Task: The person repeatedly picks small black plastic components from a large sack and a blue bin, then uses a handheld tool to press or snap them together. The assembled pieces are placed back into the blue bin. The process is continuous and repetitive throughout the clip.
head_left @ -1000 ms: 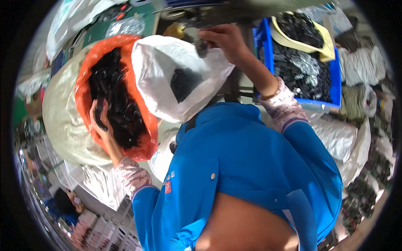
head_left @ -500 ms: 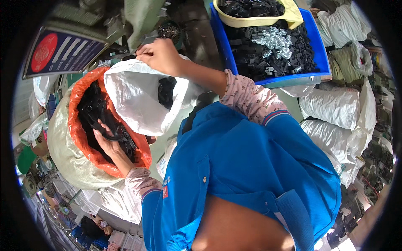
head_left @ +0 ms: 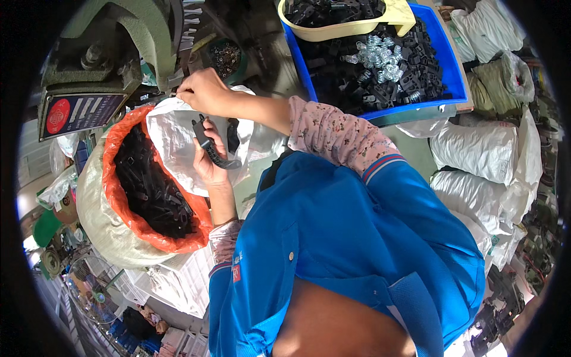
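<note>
My left hand [head_left: 209, 162] is closed around a curved black plastic part [head_left: 209, 141], which has a straight block at its upper end and a ribbed, bent tail. I hold it over the mouth of a white sack [head_left: 169, 140] with some black pieces inside. To the left stands an orange-lined sack [head_left: 110, 169] filled with long black plastic parts [head_left: 146, 184]. Up beside the machine, my right hand [head_left: 205, 90] is closed with its fingertips pinched together above the white sack's far rim. What those fingertips grip is too small to make out.
A green cast-metal machine [head_left: 89, 74] with a dark label plate [head_left: 77, 113] rises at the upper left. Near it is a bowl of small metal pieces [head_left: 225, 58]. A blue bin [head_left: 392, 113] at the upper right holds black parts, clear coils [head_left: 380, 58] and a yellow scoop [head_left: 333, 31]. White sacks [head_left: 473, 149] are stacked at right.
My left hand has come up out of the orange-lined sack, moving right over the white sack with the curved black part in it. My right hand stays by the machine as the view shifts.
</note>
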### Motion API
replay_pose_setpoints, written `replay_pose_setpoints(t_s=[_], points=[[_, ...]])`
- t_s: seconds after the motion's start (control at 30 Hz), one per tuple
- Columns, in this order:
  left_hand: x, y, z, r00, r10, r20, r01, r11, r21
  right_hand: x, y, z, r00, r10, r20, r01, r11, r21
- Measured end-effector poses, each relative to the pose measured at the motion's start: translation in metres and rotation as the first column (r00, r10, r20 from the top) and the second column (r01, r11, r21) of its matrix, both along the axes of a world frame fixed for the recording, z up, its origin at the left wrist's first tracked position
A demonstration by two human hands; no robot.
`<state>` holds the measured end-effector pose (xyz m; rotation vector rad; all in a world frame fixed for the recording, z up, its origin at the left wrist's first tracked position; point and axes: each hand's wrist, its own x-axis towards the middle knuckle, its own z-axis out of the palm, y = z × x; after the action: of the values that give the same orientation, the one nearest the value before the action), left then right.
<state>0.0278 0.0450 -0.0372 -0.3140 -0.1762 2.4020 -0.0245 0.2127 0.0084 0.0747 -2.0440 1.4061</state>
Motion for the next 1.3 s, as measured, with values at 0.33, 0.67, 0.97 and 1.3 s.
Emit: replay_pose_setpoints(t_s=[0.33, 0.67, 0.97, 1.3], points=[[0.021, 0.010, 0.002, 0.996, -0.012, 0.086, 0.011, 1.000, 0.020, 0.001, -0.001, -0.011, 0.993, -0.085, 0.086, 0.056, 0.954, 0.296], [0.026, 0.028, 0.006, 0.961, -0.269, 0.069, 0.271, 0.962, -0.026, 0.144, 0.130, -0.003, 0.689, -0.584, 0.430, 0.171, 0.707, 0.686], [0.035, 0.133, 0.027, 0.752, -0.521, -0.402, -0.016, 0.597, -0.802, 0.178, 0.155, -0.023, 0.721, -0.679, 0.137, 0.401, 0.570, 0.717], [0.080, 0.206, 0.026, 0.497, -0.630, -0.596, -0.192, 0.590, -0.784, 0.272, 0.121, -0.001, 0.872, -0.369, 0.321, 0.469, 0.817, -0.336]])
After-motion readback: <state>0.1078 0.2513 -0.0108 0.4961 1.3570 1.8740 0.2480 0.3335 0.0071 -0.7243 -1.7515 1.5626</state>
